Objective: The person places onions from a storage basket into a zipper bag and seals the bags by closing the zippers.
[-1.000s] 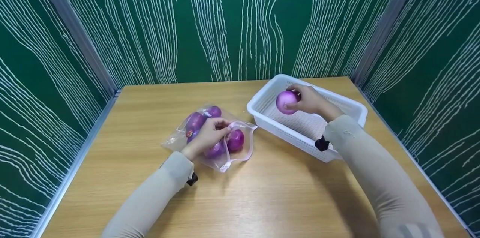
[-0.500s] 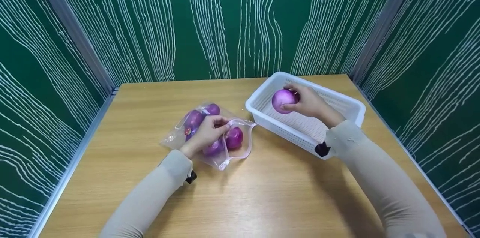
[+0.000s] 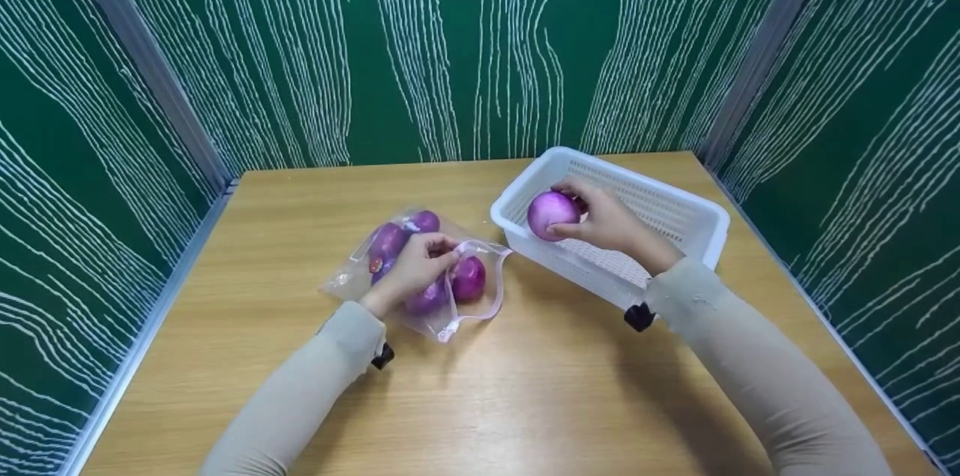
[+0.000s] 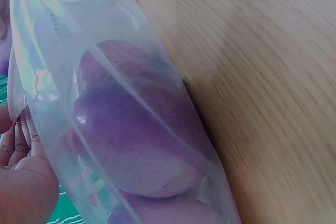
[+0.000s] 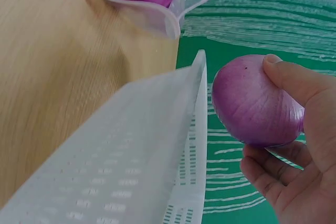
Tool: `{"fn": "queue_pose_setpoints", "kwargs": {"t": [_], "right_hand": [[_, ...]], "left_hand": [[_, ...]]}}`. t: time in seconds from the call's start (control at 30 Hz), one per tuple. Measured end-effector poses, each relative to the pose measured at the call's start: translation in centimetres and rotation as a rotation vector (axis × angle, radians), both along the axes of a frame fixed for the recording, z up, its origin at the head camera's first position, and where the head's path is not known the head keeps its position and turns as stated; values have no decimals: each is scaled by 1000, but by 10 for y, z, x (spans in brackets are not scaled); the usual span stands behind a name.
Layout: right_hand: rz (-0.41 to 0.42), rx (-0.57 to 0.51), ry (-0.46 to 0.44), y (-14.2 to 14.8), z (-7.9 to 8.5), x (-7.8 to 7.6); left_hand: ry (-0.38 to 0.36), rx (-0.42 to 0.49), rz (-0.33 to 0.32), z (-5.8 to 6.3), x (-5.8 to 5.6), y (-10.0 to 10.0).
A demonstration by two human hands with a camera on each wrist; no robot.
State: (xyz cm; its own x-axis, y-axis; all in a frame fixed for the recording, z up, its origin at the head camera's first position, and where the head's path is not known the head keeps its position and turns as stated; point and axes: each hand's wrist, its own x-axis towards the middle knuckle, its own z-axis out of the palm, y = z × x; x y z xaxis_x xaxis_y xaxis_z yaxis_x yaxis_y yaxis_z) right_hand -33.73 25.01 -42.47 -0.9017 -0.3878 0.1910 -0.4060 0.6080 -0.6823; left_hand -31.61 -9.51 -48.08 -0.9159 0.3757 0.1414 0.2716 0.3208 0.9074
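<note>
My right hand (image 3: pixel 604 220) grips a purple onion (image 3: pixel 553 215) between thumb and fingers, over the left end of a white perforated basket (image 3: pixel 637 176). In the right wrist view the onion (image 5: pixel 257 100) appears beside the basket's rim (image 5: pixel 201 77). My left hand (image 3: pixel 420 266) pinches the edge of a clear zip bag (image 3: pixel 442 327) lying on the table. Several purple onions sit inside it, one onion (image 3: pixel 469 278) right at the open mouth. The left wrist view shows bagged onions (image 4: pixel 139 135) through the plastic, with my left fingers (image 4: pixel 23 140) at the bag's edge.
The wooden table (image 3: pixel 480 401) is enclosed by green panels (image 3: pixel 465 49) with white wavy lines. Grey metal posts (image 3: pixel 150 64) stand at the back corners. The basket stands to the right of the bag, near the table's back edge.
My right hand, still holding the onion, has moved left and slightly toward me, from over the basket's inside to its left rim. My left hand and the bag stay about where they were.
</note>
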Motion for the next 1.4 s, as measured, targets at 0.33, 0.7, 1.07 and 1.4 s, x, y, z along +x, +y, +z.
{"fn": "queue_pose_setpoints", "kwargs": {"t": [0.33,0.7,1.07,1.4], "right_hand": [[63,-19,79,-18,-3,14],[164,-27,103,-41,-17,24],[245,28,74,-59,-33,33],[285,59,89,-68,-53,40]], "left_hand": [[18,-28,20,0,1,0],[12,-25,19,0,0,0],[19,-3,14,1,-1,0],[21,-15,16,1,1,0]]}}
